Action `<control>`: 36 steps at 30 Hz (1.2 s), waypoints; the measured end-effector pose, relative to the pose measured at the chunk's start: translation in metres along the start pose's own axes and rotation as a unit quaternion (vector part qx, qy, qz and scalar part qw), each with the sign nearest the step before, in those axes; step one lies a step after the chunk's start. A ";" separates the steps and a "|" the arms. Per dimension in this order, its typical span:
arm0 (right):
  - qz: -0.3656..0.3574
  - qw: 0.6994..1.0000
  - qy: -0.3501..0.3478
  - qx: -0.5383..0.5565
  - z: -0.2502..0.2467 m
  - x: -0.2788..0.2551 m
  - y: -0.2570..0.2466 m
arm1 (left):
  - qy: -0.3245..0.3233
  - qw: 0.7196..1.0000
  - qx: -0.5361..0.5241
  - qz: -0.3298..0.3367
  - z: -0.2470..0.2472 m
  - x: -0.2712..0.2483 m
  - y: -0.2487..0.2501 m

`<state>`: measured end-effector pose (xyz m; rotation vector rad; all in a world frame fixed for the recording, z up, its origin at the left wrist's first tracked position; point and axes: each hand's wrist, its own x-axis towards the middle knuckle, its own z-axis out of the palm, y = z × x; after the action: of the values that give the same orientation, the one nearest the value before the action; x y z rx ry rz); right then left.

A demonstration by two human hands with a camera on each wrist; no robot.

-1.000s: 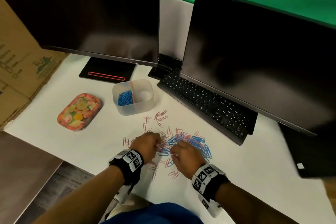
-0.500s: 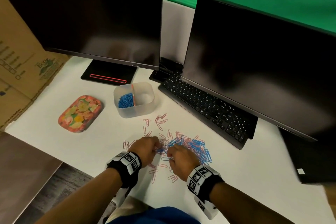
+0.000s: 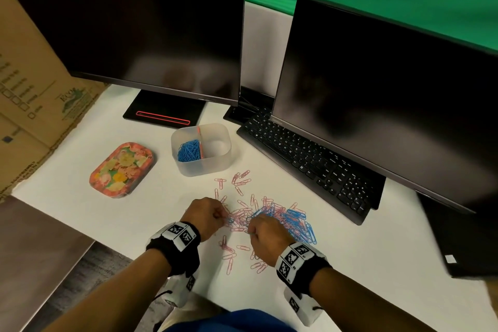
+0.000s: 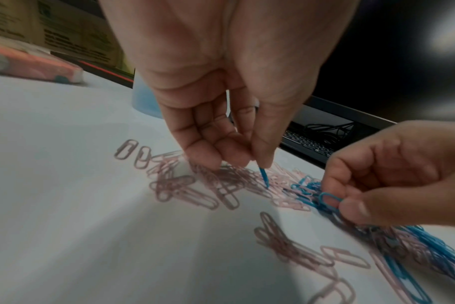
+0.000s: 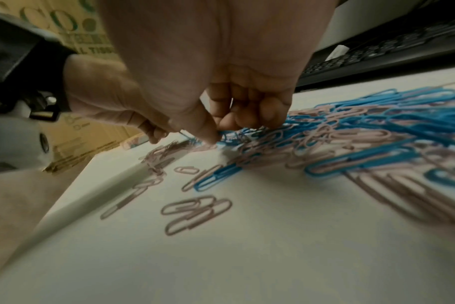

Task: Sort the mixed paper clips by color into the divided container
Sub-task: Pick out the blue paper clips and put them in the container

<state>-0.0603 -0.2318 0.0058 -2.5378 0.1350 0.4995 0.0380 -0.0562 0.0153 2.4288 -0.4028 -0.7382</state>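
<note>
Picking blue wire paper clips point(image 3: 296, 221) out of the mixed pile w/ both hands.
Left hand point(image 4: 221, 127) pinches one blue clip point(image 4: 263, 177), right hand point(image 4: 392, 174) pinches another point(image 4: 329, 200); lift slowly so tangled pink clips point(image 3: 239, 221) drop off, then drop in the clear divided container's point(image 3: 215, 162) blue side.

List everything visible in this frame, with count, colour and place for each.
divided container: one, translucent, behind the pile; blue clips in left compartment
paper clips: many, pink and blue, loose on white desk
floral tin: one, left of container
monitors: two, black, at back
keyboard: one, black, under right monitor
cardboard box: one, brown, far left
left hand: pinches a blue clip
right hand: pinches another blue clip
</note>
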 end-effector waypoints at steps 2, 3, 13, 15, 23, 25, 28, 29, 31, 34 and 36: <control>0.007 0.998 0.025 0.048 -0.002 0.000 0.006 | -0.015 1.000 0.024 -0.008 -0.002 0.002 -0.002; 0.021 0.995 0.039 0.086 -0.004 0.000 0.009 | -0.026 0.999 0.047 -0.006 -0.003 0.003 -0.002; 0.184 0.815 0.059 0.546 -0.037 0.008 0.020 | -0.020 0.941 -0.326 -0.088 -0.003 0.012 0.005; 0.197 0.818 0.052 0.538 -0.038 0.011 0.020 | -0.018 0.892 -0.438 -0.111 -0.004 0.010 0.013; 0.056 0.998 0.022 0.020 -0.035 0.021 0.019 | -0.036 0.909 -0.404 -0.098 0.011 0.016 0.023; 0.036 0.998 -0.001 -0.048 -0.036 0.025 0.017 | -0.020 0.976 -0.216 -0.029 0.019 0.016 0.026; 0.016 0.996 0.009 -0.084 -0.037 0.031 0.016 | -0.026 0.998 -0.045 0.043 0.029 0.017 0.033; 0.018 0.996 0.012 -0.090 -0.037 0.031 0.016 | -0.020 0.998 0.001 0.058 0.032 0.018 0.034; 0.031 0.996 0.013 -0.082 -0.038 0.032 0.018 | -0.006 0.994 0.077 0.078 0.037 0.021 0.035; 0.048 0.998 0.020 -0.022 -0.042 0.032 0.024 | -0.006 0.989 0.123 0.077 0.039 0.022 0.032; 0.060 0.996 0.046 0.049 -0.047 0.032 0.028 | -0.011 0.989 0.129 0.069 0.038 0.023 0.029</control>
<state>-0.0205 -0.2808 0.0168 -2.4669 0.3399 0.4117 0.0308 -0.1050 -0.0031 2.6010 -0.7065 -0.6886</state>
